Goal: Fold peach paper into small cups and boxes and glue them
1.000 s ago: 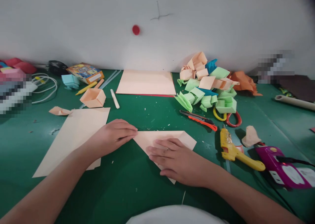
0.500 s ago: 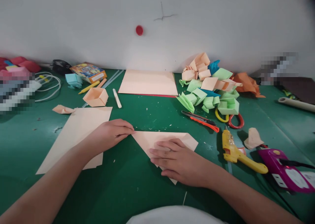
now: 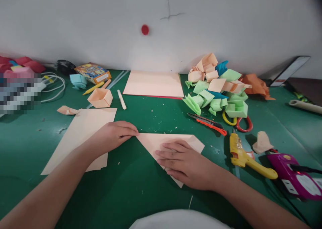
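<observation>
A folded sheet of peach paper (image 3: pixel 193 142) lies on the green table in front of me, roughly triangular. My left hand (image 3: pixel 120 132) pinches its left corner, fingers pressed together. Flat on top of the folded paper rests my right hand (image 3: pixel 182 162), fingers spread a little, hiding part of its middle and lower edges. Under my left forearm is another peach sheet (image 3: pixel 85 131), lying flat and partly covered by the arm.
A glue gun (image 3: pixel 243 157), a box cutter (image 3: pixel 207 123) and scissors (image 3: pixel 244 123) lie to the right, near a purple power strip (image 3: pixel 294 175). Behind them are folded papers (image 3: pixel 216 88). Stacked paper (image 3: pixel 154 83) lies by the wall; a peach paper box (image 3: pixel 100 98) stands left.
The whole view has shifted slightly, so things appear a little further right. Both hands keep nearly the same places on the folded paper.
</observation>
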Demonstrator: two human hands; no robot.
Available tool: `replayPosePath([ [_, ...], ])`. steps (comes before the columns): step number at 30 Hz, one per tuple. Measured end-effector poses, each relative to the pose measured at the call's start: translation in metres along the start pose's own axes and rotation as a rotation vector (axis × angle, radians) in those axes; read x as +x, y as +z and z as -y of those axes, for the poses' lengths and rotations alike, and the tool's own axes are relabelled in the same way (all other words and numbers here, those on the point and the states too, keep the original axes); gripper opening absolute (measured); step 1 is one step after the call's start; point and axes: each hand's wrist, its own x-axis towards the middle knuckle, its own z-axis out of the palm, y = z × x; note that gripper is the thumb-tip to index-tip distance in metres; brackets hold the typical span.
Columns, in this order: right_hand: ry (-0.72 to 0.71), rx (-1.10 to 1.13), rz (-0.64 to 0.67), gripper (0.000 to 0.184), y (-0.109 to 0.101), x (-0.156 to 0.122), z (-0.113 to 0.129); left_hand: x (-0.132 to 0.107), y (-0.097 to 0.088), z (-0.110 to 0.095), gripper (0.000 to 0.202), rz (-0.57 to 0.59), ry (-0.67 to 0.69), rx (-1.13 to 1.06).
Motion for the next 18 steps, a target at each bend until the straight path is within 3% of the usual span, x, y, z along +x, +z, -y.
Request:
replayPosePath([
  [12,0.044,0.108,-0.143,0.031,-0.001,-0.001,0.0,0.001,-0.001,-0.003,0.032,-0.04,0.146,0.046],
  [18,0.049,0.155,-0.212,0.029,0.002,-0.002,-0.002,-0.001,0.0,-0.014,0.037,-0.029,0.181,0.161],
])
